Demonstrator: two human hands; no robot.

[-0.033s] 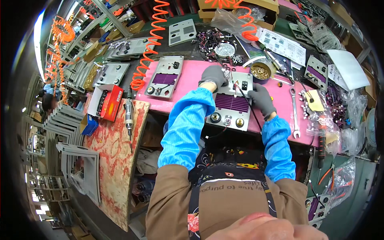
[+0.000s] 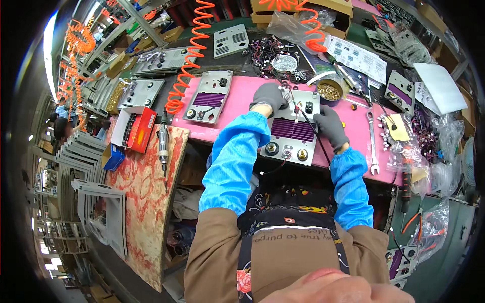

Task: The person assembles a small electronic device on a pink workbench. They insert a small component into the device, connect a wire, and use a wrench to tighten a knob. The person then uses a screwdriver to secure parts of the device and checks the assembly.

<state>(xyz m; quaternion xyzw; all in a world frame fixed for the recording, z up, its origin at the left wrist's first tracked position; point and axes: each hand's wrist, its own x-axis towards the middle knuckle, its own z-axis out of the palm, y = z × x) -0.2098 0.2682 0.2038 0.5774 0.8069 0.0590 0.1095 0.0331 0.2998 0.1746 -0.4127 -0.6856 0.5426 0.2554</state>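
A grey metal panel with a purple slatted vent lies on the pink mat in front of me, its knobs and round fittings toward me. My left hand, in a grey glove, is at the panel's far left corner. Its fingers are closed on thin wires there; the fingertips are partly hidden. My right hand, gloved too, grips the panel's right edge near a black rocker switch. A black cable runs across the panel beside that hand.
A second panel lies to the left. Beyond are a wire heap and a dish of small parts. To the right are a tub of brass nuts and a wrench. An electric screwdriver lies left, below an orange coiled hose.
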